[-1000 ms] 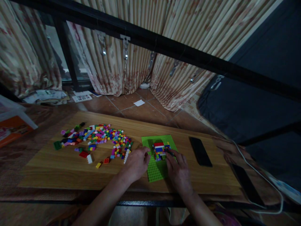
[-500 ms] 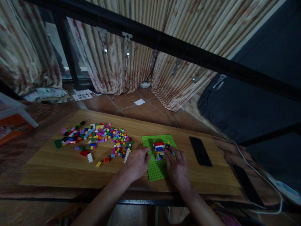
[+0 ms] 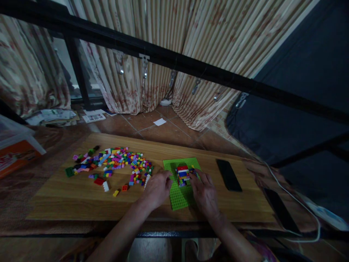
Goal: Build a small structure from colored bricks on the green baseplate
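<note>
A small build of multicoloured toy bricks, red and white on top, stands on a green studded baseplate. My right hand is closed at the build's right side, its thumb and fingers against the bricks there and partly covering them. Over the plate's left edge, my left hand is held with curled fingers, thumb and index finger pinched together a little apart from the build. Whatever may be between those fingertips is too small to make out. Beside the left hand lies a white toothed brick, partly covered.
Many loose toy bricks spread over the left of the wooden board. One black phone lies right of the plate, another dark phone farther right near a white cable. A plastic box stands far left.
The camera view has shifted slightly, so the scene sits a bit differently in the picture. Both hands keep nearly the same places by the build and plate.
</note>
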Tool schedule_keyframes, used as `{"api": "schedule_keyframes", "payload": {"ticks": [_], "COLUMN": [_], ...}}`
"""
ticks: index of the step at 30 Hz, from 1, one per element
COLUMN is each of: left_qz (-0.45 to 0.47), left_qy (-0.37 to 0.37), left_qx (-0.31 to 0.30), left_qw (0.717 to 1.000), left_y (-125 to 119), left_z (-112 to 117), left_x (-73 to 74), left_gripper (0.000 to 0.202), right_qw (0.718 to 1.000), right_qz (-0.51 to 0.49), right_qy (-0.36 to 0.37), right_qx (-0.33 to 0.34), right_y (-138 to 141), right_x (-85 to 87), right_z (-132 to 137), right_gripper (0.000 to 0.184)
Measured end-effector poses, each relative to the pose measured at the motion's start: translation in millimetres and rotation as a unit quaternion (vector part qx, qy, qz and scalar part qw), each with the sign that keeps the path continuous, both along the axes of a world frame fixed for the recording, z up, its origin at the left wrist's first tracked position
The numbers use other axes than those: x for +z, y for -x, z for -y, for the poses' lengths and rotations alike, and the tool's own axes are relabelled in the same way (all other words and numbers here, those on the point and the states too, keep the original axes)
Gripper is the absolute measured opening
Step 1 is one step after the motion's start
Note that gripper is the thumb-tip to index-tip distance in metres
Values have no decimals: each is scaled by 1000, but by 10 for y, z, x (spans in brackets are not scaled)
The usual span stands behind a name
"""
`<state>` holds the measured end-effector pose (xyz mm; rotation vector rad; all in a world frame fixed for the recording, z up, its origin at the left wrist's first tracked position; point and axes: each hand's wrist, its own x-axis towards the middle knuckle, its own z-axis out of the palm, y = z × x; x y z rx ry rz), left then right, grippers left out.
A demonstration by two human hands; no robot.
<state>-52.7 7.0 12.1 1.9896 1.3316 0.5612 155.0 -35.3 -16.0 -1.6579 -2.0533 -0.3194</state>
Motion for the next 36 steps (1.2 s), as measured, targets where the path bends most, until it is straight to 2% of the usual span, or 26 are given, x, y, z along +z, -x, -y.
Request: {"api": "schedule_keyframes", "payload": {"ticks": [5,8,12,16,18,23,30,36], "left_qz": [70,151,306,435,459,487,487,491], "left_qy": [-22,-45,-58,-31,-21,-14,-4,-9], "left_qx": [52,146,264,340,350,350,341,348], "left_qw": [996,977,913,833,816,800,804,799], "left_y": [187,391,677,876,932,973,983,1035], "left_z": [-120,-257,-407,-451,-453,-447,-425,-436], "left_x": [91,145,200,269,290,302,299,307], "left_gripper": [25,26,33,33,33,31,28,28], "right_qw": [990,987,975,968,968,973,979,982], "right_qz": [-117,-163,-212,-232,-229,-195,-148,-121], "right_qy": [-66,-15,59,80,78,94,115,123], "right_qx": [-37,7,37,55,61,80,79,72], "right_y": [182,444,792,1016,1112,1356,1541,1605], "right_x": [75,-10,-124,-138,-123,-83,-116,-106], "right_z": [287,536,720,598,468,152,-157,-235], "right_gripper": [29,25,24,24,23,22,24,23]}}
